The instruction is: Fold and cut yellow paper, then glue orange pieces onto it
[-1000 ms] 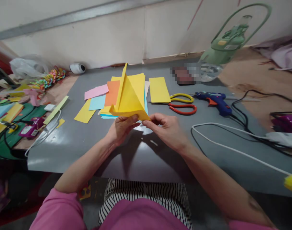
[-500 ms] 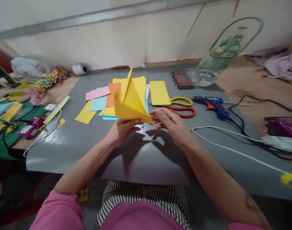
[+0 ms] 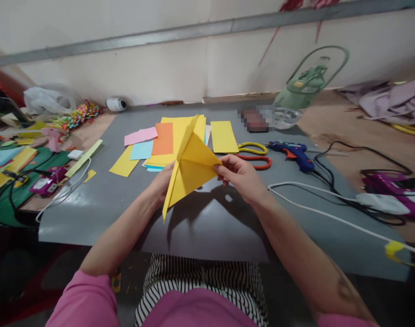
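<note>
A folded sheet of yellow paper [image 3: 195, 167] is held up over the grey tabletop, its creases meeting near the middle and its corners pointing outward. My right hand [image 3: 240, 176] pinches the right corner between thumb and fingers. At the paper's left side is my left hand [image 3: 161, 185], gripping it from behind; the fingers are hidden by the sheet. Just beyond the paper lies a stack of yellow sheets [image 3: 165, 120], with an orange slip [image 3: 164, 140], a blue slip [image 3: 141, 151] and a pink slip [image 3: 141, 135] on or beside it.
Right of the stack lie a yellow rectangle [image 3: 224, 136], scissors [image 3: 257, 162] with yellow and red handles, and a blue glue gun [image 3: 296, 154]. A white cable [image 3: 309, 190] crosses the right side. A green bottle [image 3: 301, 86] stands behind; a white cable [image 3: 66, 188] lies left.
The yellow paper has turned, with one corner now pointing down toward me. My right hand has closed on its right corner; my left hand has gone behind the sheet.
</note>
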Available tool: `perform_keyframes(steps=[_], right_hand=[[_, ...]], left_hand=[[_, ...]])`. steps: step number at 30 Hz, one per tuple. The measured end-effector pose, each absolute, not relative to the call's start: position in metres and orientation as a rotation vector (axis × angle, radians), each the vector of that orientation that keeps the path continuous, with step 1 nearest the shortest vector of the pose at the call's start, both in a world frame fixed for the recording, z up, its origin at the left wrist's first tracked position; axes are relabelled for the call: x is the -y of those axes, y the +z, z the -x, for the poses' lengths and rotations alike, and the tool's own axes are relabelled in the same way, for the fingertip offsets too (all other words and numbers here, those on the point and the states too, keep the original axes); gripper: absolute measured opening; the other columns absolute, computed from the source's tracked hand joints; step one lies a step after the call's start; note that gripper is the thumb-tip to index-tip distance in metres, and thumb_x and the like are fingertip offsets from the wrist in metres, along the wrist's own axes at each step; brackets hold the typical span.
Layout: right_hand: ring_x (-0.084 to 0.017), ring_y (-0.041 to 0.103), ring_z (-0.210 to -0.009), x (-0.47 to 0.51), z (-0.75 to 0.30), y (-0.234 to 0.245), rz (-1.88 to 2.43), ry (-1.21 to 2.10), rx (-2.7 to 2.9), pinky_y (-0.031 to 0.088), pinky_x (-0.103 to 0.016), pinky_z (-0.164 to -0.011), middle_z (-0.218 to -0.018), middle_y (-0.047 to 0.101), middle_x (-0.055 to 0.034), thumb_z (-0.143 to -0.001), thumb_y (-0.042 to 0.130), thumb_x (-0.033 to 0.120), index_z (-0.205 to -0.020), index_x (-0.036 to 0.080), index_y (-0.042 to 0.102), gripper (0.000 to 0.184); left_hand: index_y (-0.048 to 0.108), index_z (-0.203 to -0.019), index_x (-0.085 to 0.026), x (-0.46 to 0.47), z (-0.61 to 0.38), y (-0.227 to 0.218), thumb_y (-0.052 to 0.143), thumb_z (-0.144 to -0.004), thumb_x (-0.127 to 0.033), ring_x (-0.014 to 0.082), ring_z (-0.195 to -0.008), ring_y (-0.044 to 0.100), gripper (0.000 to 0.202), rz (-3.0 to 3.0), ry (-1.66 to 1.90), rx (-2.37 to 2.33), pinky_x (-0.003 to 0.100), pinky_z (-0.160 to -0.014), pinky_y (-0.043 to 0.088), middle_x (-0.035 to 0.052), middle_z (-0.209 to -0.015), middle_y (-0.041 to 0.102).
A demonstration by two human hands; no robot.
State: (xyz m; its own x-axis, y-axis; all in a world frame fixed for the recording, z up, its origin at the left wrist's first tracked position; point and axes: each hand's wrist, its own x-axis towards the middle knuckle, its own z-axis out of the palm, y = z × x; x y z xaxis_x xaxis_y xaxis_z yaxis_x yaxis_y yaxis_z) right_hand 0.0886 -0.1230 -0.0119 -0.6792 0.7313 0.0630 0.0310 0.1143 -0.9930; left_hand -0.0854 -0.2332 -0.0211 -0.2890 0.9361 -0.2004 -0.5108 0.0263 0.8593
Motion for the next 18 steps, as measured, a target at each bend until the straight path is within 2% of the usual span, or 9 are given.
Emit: perform_keyframes(steps=[2,5,7,9,12,13,14,16,18], right_hand=[[-0.009,0.055,-0.059,0.121,-0.088,-0.012,0.774,1.612,1.815,0.041,-0.021,-0.047,-0.074,0.060,0.0032,-0.073,0.073,0.045,-0.082,0.020,0.059,0.030],[-0.010,0.056,-0.059,0.121,-0.087,-0.014,0.819,1.612,1.833,0.040,-0.020,-0.045,-0.074,0.059,0.0029,-0.072,0.073,0.045,-0.081,0.020,0.058,0.031],[-0.010,0.057,-0.059,0.120,-0.087,-0.015,0.836,1.627,1.875,0.042,-0.021,-0.047,-0.076,0.060,0.0019,-0.075,0.071,0.048,-0.081,0.021,0.057,0.031],[-0.013,0.061,-0.065,0.116,-0.088,-0.013,0.885,1.549,1.975,0.046,-0.023,-0.053,-0.083,0.065,-0.0016,-0.086,0.059,0.050,-0.084,0.020,0.057,0.030],[-0.019,0.067,-0.090,0.100,-0.093,-0.003,1.096,0.921,2.329,0.051,-0.029,-0.075,-0.102,0.071,-0.0088,-0.101,0.035,0.038,-0.100,0.019,0.059,0.031],[-0.021,0.066,-0.101,0.093,-0.095,0.001,1.192,0.588,2.457,0.049,-0.032,-0.084,-0.110,0.070,-0.0109,-0.101,0.033,0.031,-0.110,0.018,0.059,0.030],[-0.026,0.063,-0.111,0.085,-0.097,0.004,1.282,0.399,2.494,0.046,-0.038,-0.092,-0.118,0.068,-0.0159,-0.100,0.036,0.025,-0.118,0.015,0.058,0.030],[-0.033,0.057,-0.120,0.069,-0.101,0.008,1.445,0.146,2.547,0.041,-0.043,-0.096,-0.127,0.061,-0.0252,-0.095,0.036,0.011,-0.123,0.007,0.056,0.034],[-0.034,0.058,-0.117,0.058,-0.104,0.006,1.517,0.064,2.609,0.041,-0.041,-0.094,-0.123,0.062,-0.0269,-0.092,0.040,0.007,-0.119,0.004,0.058,0.032]], left_hand=[[0.075,-0.090,-0.014,0.231,0.093,-0.019,0.076,-0.073,-0.044,0.0240,-0.079,0.074,0.035,-0.478,1.545,-1.013,0.033,-0.073,0.059,0.0100,-0.086,0.076],[0.074,-0.096,-0.013,0.231,0.100,-0.021,0.074,-0.074,-0.056,0.0209,-0.077,0.073,0.048,-0.512,1.530,-1.059,0.028,-0.070,0.058,0.0095,-0.085,0.076],[0.074,-0.100,-0.013,0.231,0.100,-0.024,0.081,-0.072,-0.047,0.0187,-0.076,0.073,0.045,-0.600,1.504,-1.147,0.026,-0.069,0.056,0.0085,-0.086,0.077],[0.075,-0.098,-0.014,0.232,0.100,-0.027,0.085,-0.069,-0.036,0.0172,-0.076,0.073,0.037,-0.649,1.480,-1.200,0.025,-0.070,0.056,0.0076,-0.087,0.078],[0.075,-0.093,-0.015,0.231,0.101,-0.026,0.083,-0.071,-0.032,0.0157,-0.071,0.072,0.029,-0.645,1.460,-1.216,0.024,-0.068,0.055,0.0064,-0.084,0.078],[0.075,-0.092,-0.015,0.231,0.102,-0.025,0.082,-0.071,-0.032,0.0155,-0.070,0.072,0.028,-0.642,1.459,-1.214,0.024,-0.068,0.055,0.0061,-0.083,0.078],[0.074,-0.092,-0.015,0.231,0.104,-0.024,0.082,-0.070,-0.030,0.0156,-0.069,0.072,0.028,-0.640,1.459,-1.212,0.024,-0.067,0.056,0.0060,-0.082,0.078],[0.072,-0.094,-0.015,0.231,0.106,-0.022,0.082,-0.070,-0.028,0.0166,-0.070,0.073,0.029,-0.637,1.450,-1.228,0.026,-0.069,0.056,0.0060,-0.084,0.078],[0.071,-0.099,-0.016,0.231,0.108,-0.020,0.082,-0.070,-0.026,0.0177,-0.072,0.073,0.033,-0.620,1.427,-1.285,0.027,-0.070,0.057,0.0060,-0.086,0.078]])
